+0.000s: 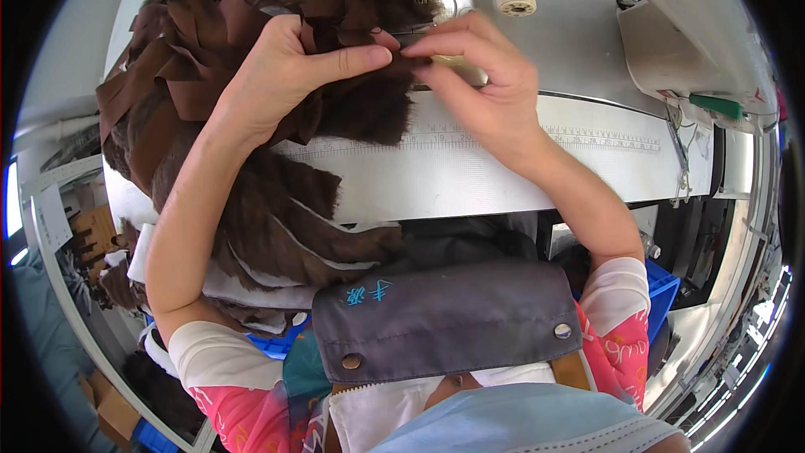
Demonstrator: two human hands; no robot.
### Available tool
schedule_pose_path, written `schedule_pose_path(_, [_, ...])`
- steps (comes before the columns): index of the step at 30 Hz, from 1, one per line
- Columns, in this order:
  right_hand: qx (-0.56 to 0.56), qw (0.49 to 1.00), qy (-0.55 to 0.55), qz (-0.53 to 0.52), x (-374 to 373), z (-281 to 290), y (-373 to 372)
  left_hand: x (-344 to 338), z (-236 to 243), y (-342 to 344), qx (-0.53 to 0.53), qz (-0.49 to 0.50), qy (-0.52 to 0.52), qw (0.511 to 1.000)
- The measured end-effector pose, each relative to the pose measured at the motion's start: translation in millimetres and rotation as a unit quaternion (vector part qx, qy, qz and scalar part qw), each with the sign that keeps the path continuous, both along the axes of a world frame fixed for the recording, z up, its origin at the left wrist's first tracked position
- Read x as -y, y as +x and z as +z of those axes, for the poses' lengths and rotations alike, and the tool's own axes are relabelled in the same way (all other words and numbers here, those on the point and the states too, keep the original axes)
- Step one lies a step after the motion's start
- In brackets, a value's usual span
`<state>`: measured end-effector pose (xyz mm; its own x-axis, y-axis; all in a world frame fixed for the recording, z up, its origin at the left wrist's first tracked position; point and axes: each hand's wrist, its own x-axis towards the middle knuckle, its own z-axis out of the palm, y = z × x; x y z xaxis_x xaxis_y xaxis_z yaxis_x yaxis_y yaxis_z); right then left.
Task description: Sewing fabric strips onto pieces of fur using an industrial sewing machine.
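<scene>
Work table (482,189) — white top, long, with dark front edge toward right. Ruler scale (604,139) along top, parallel to front edge, left portion partly covered. Grey metal machine bed (579,54) behind scale, smooth, bearing sewing machine (692,63), column at right. Brown fur fabric (369,111) — bulky heap across left part of top, ragged edges over scale, lower folds hanging past front edge. Dark brown strips (197,29) looped and tangled within heap. Slim metal fitting (680,155) near right end.
</scene>
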<state>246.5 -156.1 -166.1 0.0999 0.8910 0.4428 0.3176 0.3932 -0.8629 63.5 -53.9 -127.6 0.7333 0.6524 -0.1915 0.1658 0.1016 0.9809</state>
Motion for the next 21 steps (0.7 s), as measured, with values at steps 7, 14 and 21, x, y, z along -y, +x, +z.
schedule_pose_path(7, [-0.263, 0.916, -0.288, 0.097, 6.3, 16.1, 1.2, 6.7, 8.1, 1.0, -0.020, -0.032, 0.115, 0.993])
schedule_pose_path(14, [-0.220, 0.935, -0.257, 0.103, 12.6, -0.4, 1.4, -0.8, 4.1, -6.9, 0.007, 0.046, 0.069, 0.997])
schedule_pose_path(21, [0.488, 0.861, 0.134, 0.048, 19.6, -21.4, -8.7, -10.9, -1.1, 2.3, -0.044, -0.068, 0.200, 0.977])
